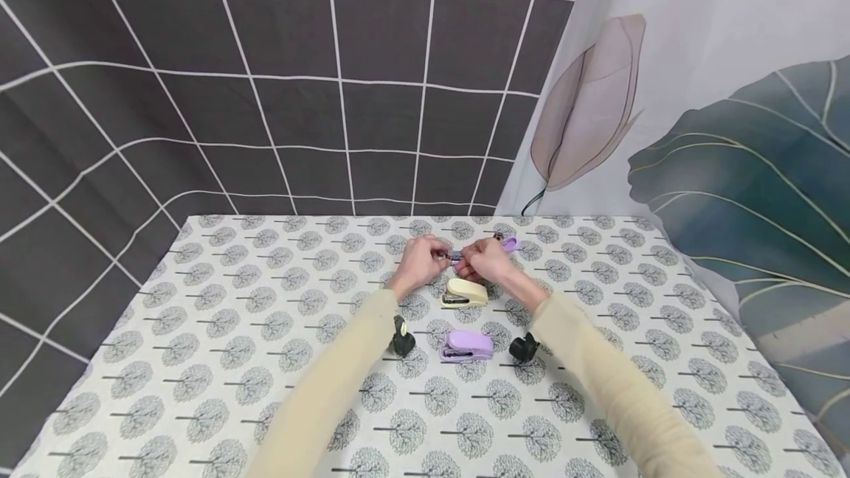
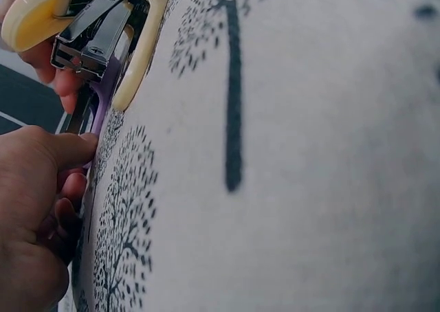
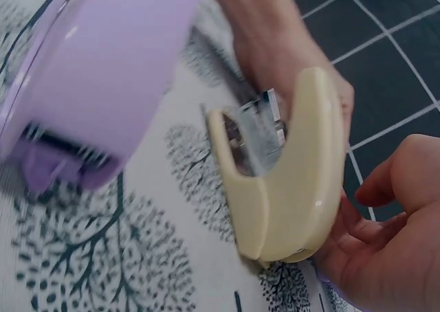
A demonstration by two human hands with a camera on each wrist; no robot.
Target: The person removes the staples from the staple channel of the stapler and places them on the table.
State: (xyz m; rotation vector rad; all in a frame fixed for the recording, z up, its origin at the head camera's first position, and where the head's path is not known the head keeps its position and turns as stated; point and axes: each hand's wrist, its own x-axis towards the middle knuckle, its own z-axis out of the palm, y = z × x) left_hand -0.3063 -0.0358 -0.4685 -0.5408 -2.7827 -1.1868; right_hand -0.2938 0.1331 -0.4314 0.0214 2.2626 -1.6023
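Between the hands at the far side of the table is a purple stapler [image 1: 510, 243] [image 2: 101, 106], spread open, its metal part partly hidden by fingers. My left hand [image 1: 420, 265] [image 2: 34, 202] pinches its left end between thumb and fingers. My right hand [image 1: 490, 261] [image 3: 392, 240] holds its middle with curled fingers; the exact contact is hidden. Just nearer than the hands stands a cream stapler [image 1: 466, 293] [image 2: 157, 23] [image 3: 275, 202], which covers part of the work in both wrist views.
A second purple stapler [image 1: 468, 345] [image 3: 110, 71] stands nearer the body, in line with the cream one, between the two black wrist devices. The tree-print cloth [image 1: 265, 360] covers the table. A dark grid-pattern curtain [image 1: 378, 116] and a leaf-print curtain [image 1: 730, 168] hang behind.
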